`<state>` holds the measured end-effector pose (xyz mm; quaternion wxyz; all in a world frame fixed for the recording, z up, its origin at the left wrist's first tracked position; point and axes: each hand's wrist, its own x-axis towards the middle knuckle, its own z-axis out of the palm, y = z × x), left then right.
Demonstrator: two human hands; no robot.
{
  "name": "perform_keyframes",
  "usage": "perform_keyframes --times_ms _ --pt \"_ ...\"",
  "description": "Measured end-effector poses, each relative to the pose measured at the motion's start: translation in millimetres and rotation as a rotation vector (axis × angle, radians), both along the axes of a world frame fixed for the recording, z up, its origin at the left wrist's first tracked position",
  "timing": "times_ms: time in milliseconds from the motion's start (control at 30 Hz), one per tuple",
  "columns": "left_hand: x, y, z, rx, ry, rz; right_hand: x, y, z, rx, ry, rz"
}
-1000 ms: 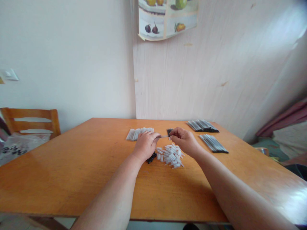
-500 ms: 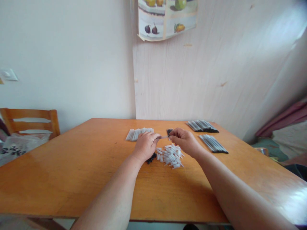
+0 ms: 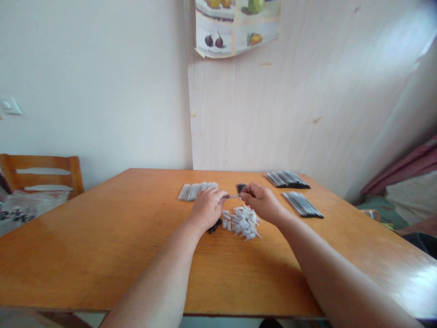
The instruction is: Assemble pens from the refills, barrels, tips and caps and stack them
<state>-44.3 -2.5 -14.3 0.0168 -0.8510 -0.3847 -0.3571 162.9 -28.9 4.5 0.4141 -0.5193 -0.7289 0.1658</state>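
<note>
My left hand (image 3: 205, 207) and my right hand (image 3: 260, 202) meet over the middle of the wooden table (image 3: 102, 246), both pinched on one thin pale tube (image 3: 233, 196) held level between them. Just below the hands lies a loose pile of short white caps (image 3: 241, 222). A few small black pieces (image 3: 215, 225) show under my left hand. A neat row of white tubes (image 3: 197, 190) lies beyond my left hand. A small black item (image 3: 240, 186) sits behind the held tube.
Two bundles of grey rods with black ends lie at the right, one far (image 3: 287, 179), one nearer (image 3: 302, 204). A wooden chair (image 3: 43, 173) with a plastic bag (image 3: 23, 207) stands at the left. A fruit poster (image 3: 235, 25) hangs on the wall.
My hands have drawn slightly closer together along the tube. The view has shifted a little; the objects on the table have not moved.
</note>
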Motion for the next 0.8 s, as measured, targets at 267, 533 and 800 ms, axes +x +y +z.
perform_keyframes --times_ms 267,533,800 --pt "1.3 -3.9 2.3 0.003 0.008 -0.004 1.4 3.6 -5.3 0.096 -0.121 -0.017" --pt "3.7 -2.8 1.0 -0.041 -0.065 -0.05 -0.2 6.3 -8.4 0.088 -0.054 -0.029" --pt "11.3 2.6 -2.7 -0.462 -0.688 -0.23 -1.7 4.8 -9.1 0.076 0.145 -0.028"
